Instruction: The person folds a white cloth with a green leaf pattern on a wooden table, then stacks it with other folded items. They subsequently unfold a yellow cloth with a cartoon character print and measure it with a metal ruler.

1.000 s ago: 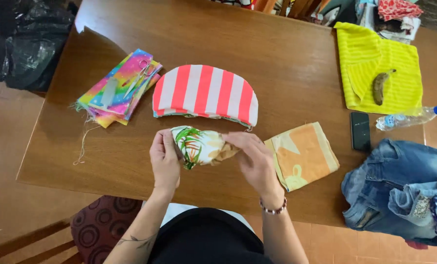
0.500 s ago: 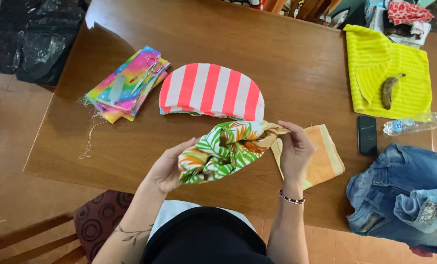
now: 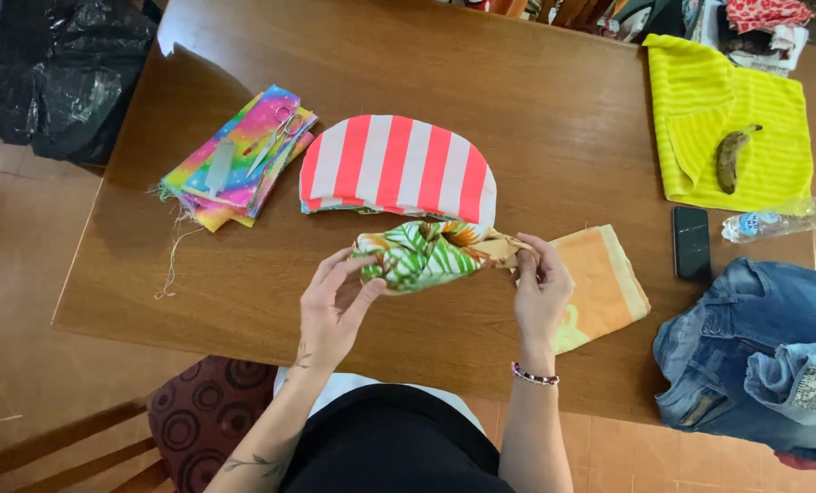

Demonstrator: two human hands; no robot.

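Left hand [image 3: 335,306]: lower centre of the frame, fingers curled and pinching the left end of the leaf-print cloth [image 3: 422,256].
Right hand [image 3: 542,288]: right of centre, fingertips pinched on the right, tan-coloured end of the same cloth; beaded bracelet [image 3: 534,374] at the wrist.
Leaf-print cloth: bunched, green, white and orange, held between both hands just above the desk [image 3: 536,137], in front of the striped piece.
Striped piece [image 3: 399,166]: red and white, half-round, flat at the centre of the frame, just beyond the held cloth.
Orange cloth [image 3: 600,283]: flat under and right of the right hand.
Rainbow fabric stack [image 3: 235,160]: upper left, with scissors [image 3: 276,137] on top and loose threads trailing off it.
Yellow towel [image 3: 732,123]: upper right, dark banana [image 3: 729,157] on it.
Phone [image 3: 691,243]: dark, right side, beside a plastic bottle [image 3: 778,219].
Jeans [image 3: 764,351]: heaped at the lower right edge.
Black bag [image 3: 57,73]: upper left, on the floor.
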